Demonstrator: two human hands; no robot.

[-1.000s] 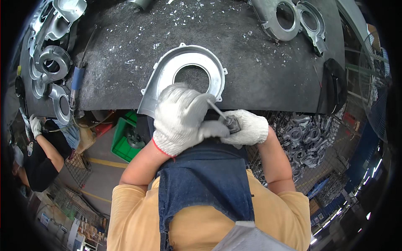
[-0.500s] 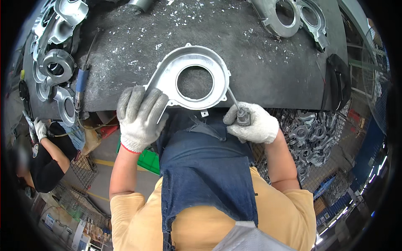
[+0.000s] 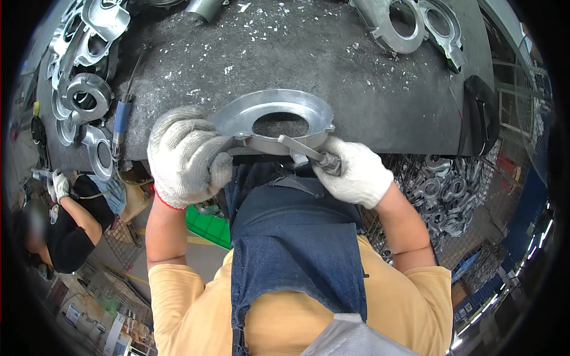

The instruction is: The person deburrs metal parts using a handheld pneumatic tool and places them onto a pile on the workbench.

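Note:
My gloved left hand point(image 3: 187, 157) is closed around the narrow end of a silver snail-shaped metal housing point(image 3: 279, 102) with a big round hole. The housing is tilted up at the table's near edge, its near wall turned toward me. In my gloved right hand point(image 3: 356, 173) is a scraper-like hand tool point(image 3: 297, 148) with a flat metal blade, its grip mostly hidden by the fingers. The blade points left and lies across the near rim of the housing; whether it touches is hard to tell.
Bright metal chips point(image 3: 261, 35) litter the dark table point(image 3: 380, 101). More castings point(image 3: 89, 95) are piled at the left, near a blue-handled tool point(image 3: 121, 121). Two castings point(image 3: 409, 29) lie far right, beside a black bag point(image 3: 480, 115). A wire bin of parts point(image 3: 442, 190) stands below right; a co-worker point(image 3: 77, 219) is at left.
The housing has tipped from lying flat to tilted, its near side raised. My left hand has curled around its end. The tool's blade has swung from pointing away to pointing left.

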